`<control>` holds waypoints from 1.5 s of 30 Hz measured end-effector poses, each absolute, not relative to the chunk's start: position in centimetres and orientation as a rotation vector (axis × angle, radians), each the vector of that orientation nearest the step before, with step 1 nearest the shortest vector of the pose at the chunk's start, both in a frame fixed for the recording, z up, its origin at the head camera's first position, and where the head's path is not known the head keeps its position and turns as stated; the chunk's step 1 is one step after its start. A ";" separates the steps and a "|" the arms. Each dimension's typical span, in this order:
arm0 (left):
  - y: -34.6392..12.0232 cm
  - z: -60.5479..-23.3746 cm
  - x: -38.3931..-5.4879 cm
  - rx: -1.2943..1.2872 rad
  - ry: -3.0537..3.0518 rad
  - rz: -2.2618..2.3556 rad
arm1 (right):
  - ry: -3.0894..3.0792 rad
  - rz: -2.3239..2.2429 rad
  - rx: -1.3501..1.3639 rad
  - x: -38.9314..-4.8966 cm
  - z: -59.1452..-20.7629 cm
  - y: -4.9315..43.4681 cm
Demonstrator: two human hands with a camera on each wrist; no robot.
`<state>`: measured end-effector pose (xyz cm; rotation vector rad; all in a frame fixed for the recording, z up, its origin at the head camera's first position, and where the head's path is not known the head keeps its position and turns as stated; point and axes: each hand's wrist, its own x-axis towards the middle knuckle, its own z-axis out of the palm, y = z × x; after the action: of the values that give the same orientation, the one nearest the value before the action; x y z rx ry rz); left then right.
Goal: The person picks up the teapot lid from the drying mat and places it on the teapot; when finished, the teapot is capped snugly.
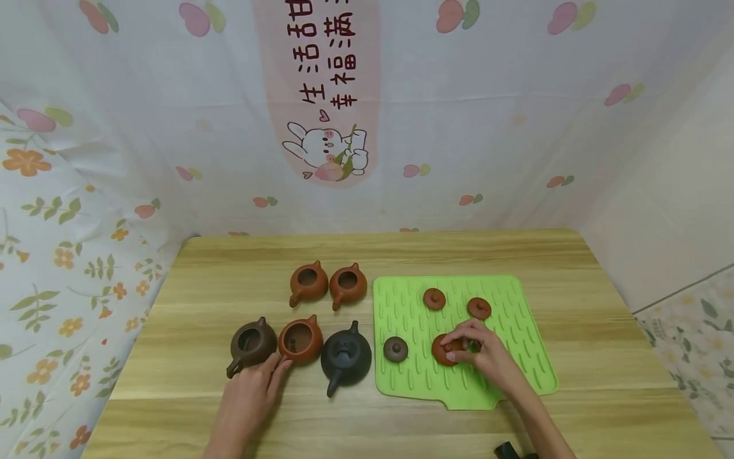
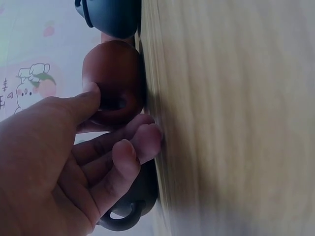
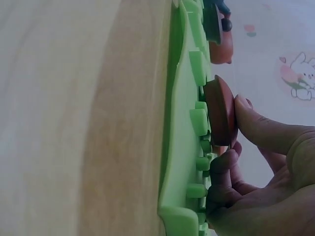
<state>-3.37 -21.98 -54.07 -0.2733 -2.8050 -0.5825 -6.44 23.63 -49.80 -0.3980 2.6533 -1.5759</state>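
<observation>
In the head view my left hand (image 1: pixel 248 396) holds an orange-brown clay teapot (image 1: pixel 310 361) by its handle. Its opening is uncovered. In the left wrist view the thumb rests against the handle of this teapot (image 2: pixel 114 64). A dark brown lidless teapot (image 1: pixel 266 347) stands just to its left, and a black teapot (image 1: pixel 347 364) with its lid on is to its right. My right hand (image 1: pixel 492 358) pinches the knob of a reddish-brown teapot lid (image 1: pixel 439 352) over the green mat (image 1: pixel 418 386). The right wrist view shows that lid (image 3: pixel 222 110) edge-on, close to the mat's ridges.
Two more lidless orange-brown teapots, a left one (image 1: pixel 317 291) and a right one (image 1: pixel 357 290), stand farther back. Three other lids lie on the mat: a dark brown lid (image 1: pixel 395 350) and two reddish ones (image 1: pixel 434 298). A black object (image 1: pixel 507 451) sits at the front edge.
</observation>
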 end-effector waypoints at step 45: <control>-21.8 -53.6 -3.2 -0.318 -2.785 -0.503 | 2.542 -1.542 -0.136 -6.9 -49.1 23.6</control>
<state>-3.17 -21.79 -53.59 -0.3176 -2.7853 -0.5030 -6.86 23.56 -49.06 -0.1364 2.5421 -1.5422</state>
